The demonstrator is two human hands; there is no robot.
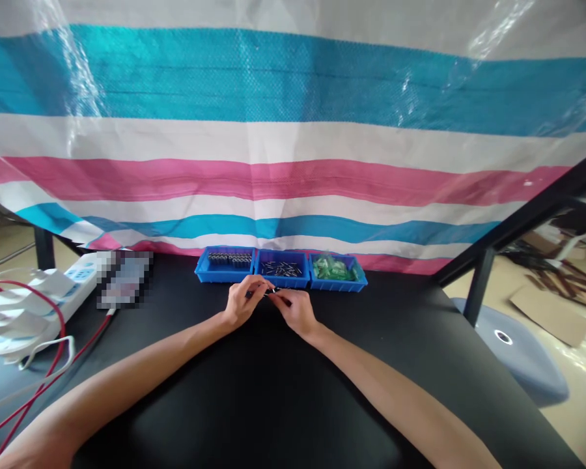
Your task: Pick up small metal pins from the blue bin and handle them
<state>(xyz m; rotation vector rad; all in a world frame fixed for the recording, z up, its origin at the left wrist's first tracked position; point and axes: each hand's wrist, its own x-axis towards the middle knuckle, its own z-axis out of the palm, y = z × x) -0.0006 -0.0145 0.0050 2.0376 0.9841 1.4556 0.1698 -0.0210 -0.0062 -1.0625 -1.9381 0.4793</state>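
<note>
My left hand point(245, 301) and my right hand point(297, 311) meet above the black table, fingertips pinched together. Between them is a small dark piece with a shiny metal part point(271, 291); its exact kind is too small to tell. Just beyond the hands stand three blue bins in a row. The left bin point(224, 276) holds rows of small dark cylinders with round ends point(229, 258). In the middle bin point(293, 283) lie many loose thin metal pins point(280, 268). Green clear-wrapped pieces point(333, 268) fill the right bin point(339, 285).
A white power strip point(81, 277) with plugged-in chargers and red and white cables sits on the table's left. Beside it lies a pixelated device point(127, 280). A striped plastic sheet point(273, 176) hangs behind the bins. A grey stool point(512, 352) stands right of the table.
</note>
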